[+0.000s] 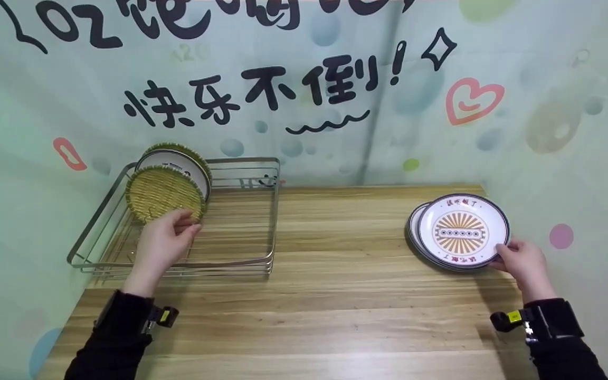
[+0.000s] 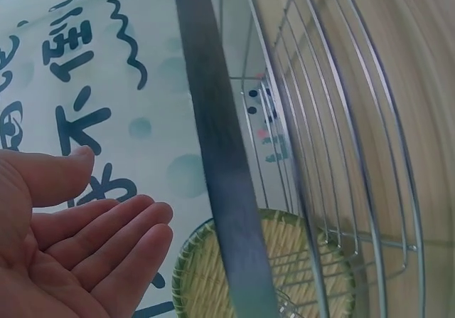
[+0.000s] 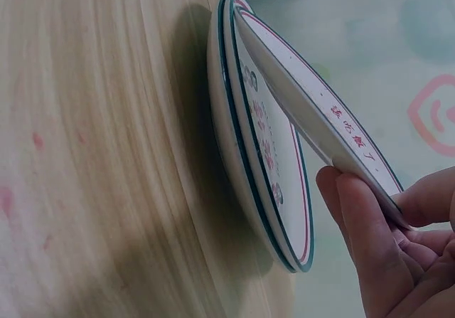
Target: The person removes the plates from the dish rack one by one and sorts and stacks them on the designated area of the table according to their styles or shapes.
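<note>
With thumb and fingers, my right hand (image 1: 525, 266) pinches the near right edge of a white printed plate (image 3: 320, 90) with a dark rim. That plate is tilted up from a stack of plates (image 3: 245, 154), its far edge close to or touching them. My left hand (image 1: 164, 237) hovers over a wire rack (image 1: 271, 221), just in front of a round woven bamboo tray (image 1: 161, 190). Its fingers are loosely bent and hold nothing in the left wrist view. Behind that tray stand a white plate (image 1: 198, 177) and another woven tray (image 1: 177, 146), all leaning upright in the rack.
The wooden table (image 1: 325, 306) carries the rack at left and the plate stack at right. A printed cloth backdrop (image 1: 330, 148) with dark lettering rises behind the table. The rack's metal rim (image 2: 220, 147) runs beside my left hand in the left wrist view.
</note>
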{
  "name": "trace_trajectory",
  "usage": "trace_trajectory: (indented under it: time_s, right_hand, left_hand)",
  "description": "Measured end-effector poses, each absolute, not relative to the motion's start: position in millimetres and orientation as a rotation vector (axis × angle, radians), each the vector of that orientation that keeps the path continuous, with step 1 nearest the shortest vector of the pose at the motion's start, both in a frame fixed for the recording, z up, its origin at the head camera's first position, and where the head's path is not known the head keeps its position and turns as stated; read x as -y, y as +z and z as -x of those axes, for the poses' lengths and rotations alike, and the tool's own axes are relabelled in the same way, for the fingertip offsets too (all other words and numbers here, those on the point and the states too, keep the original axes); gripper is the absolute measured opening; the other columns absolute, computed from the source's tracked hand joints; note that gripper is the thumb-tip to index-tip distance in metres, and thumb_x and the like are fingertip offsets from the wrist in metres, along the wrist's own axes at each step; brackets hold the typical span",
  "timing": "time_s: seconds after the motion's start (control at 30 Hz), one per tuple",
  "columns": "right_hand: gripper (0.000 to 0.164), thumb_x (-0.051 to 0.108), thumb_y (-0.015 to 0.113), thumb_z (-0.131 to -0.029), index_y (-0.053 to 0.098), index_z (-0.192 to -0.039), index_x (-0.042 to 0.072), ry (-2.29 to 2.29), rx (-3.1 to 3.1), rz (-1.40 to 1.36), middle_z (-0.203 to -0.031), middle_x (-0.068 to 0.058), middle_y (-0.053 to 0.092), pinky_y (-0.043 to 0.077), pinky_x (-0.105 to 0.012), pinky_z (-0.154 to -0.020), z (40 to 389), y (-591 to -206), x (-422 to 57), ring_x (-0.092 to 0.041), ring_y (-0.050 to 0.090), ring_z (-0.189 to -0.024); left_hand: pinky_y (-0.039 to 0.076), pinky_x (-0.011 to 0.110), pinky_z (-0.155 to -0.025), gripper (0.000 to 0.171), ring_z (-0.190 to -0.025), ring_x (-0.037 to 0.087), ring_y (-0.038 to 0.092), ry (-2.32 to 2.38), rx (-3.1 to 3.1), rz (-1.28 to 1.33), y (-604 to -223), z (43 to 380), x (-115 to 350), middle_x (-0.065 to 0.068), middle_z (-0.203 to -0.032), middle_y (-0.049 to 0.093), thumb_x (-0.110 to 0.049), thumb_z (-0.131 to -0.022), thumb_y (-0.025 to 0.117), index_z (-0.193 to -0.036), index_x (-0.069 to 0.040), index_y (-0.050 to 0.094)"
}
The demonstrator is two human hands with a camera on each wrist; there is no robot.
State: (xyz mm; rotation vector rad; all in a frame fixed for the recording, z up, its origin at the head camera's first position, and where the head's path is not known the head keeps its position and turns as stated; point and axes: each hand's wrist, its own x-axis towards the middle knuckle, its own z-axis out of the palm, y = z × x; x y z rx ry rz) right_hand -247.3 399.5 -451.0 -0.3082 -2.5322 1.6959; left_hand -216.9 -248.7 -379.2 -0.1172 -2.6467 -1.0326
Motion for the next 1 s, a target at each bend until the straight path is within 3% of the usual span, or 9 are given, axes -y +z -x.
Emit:
trace_trajectory:
  time_s: [0.27, 0.67, 1.0]
  right_hand:
    - [0.051, 0.011, 0.039, -0.097, 0.025, -0.125, -0.028, 1.754, 2.579, 0.35, -0.114, -0.036, 0.042, 0.053, -0.03, -0.077, 248, -450, -401, -0.012, 0.067, -0.071]
    - [0.046, 0.009, 0.038, -0.095, 0.029, -0.12, -0.028, 1.862, 2.563, 0.368, -0.085, -0.011, 0.053, 0.053, -0.018, -0.067, 248, -457, -409, -0.008, 0.066, -0.066]
    - [0.053, 0.018, 0.039, -0.099, 0.024, -0.126, -0.025, 1.804, 2.637, 0.387, -0.096, -0.018, 0.053, 0.053, -0.022, -0.072, 250, -460, -411, -0.008, 0.066, -0.07]
  left_hand:
    - [0.048, 0.047, -0.084, 0.042, -0.096, 0.035, 0.06, -1.025, 2.662, 0.062, -378, 215, 256, 0.023, -0.109, 0.062, -0.017, -0.087, 0.065, -0.122, 0.004, 0.054]
    - [0.047, 0.048, -0.084, 0.044, -0.096, 0.036, 0.06, -0.99, 2.68, 0.039, -372, 217, 261, 0.023, -0.109, 0.062, -0.022, -0.088, 0.064, -0.122, 0.005, 0.053]
    - [0.047, 0.049, -0.083, 0.041, -0.096, 0.038, 0.06, -0.924, 2.681, 0.041, -363, 222, 270, 0.025, -0.107, 0.062, -0.019, -0.088, 0.063, -0.119, 0.007, 0.054]
